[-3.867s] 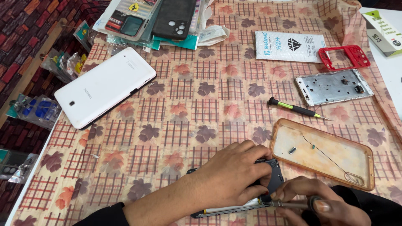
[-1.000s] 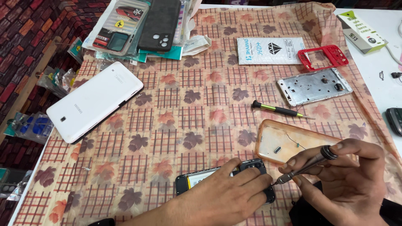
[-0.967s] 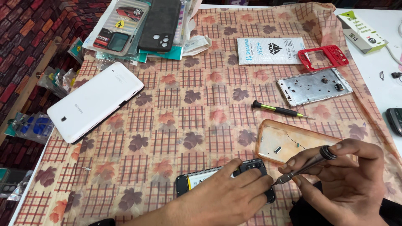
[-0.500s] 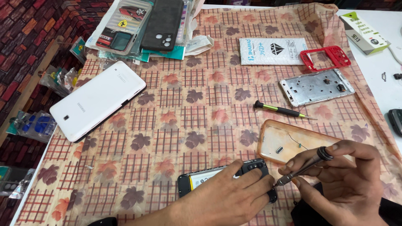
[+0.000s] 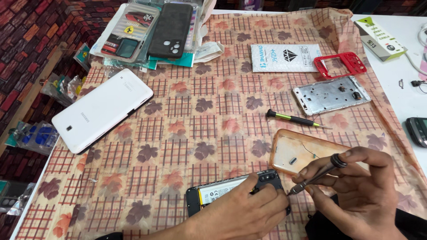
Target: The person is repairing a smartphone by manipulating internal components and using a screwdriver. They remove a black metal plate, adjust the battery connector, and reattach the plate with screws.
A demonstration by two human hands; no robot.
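Opened phone (image 5: 222, 193) lies at the counter's near edge, back cover off, battery and black inner frame exposed, so disassembly looks partway done (screws too small to count). Left hand (image 5: 249, 215) presses down on the phone's camera end, fingers curled flat over it. Right hand (image 5: 360, 191) pinches a slim dark metal screwdriver (image 5: 316, 174), fingers closed round the shaft, tip right at the phone's upper corner beside the left fingertips. Just behind: soft translucent orange case (image 5: 298, 149), glossy and rounded. Mid-counter a second screwdriver (image 5: 296, 119), black grip, green band, unused. Bare silver metal midframe (image 5: 331, 94) and red plastic frame (image 5: 340, 64) toward the far right edge. White glossy tablet (image 5: 102, 109) at the left edge, on leaf-print checked cloth (image 5: 187, 133)
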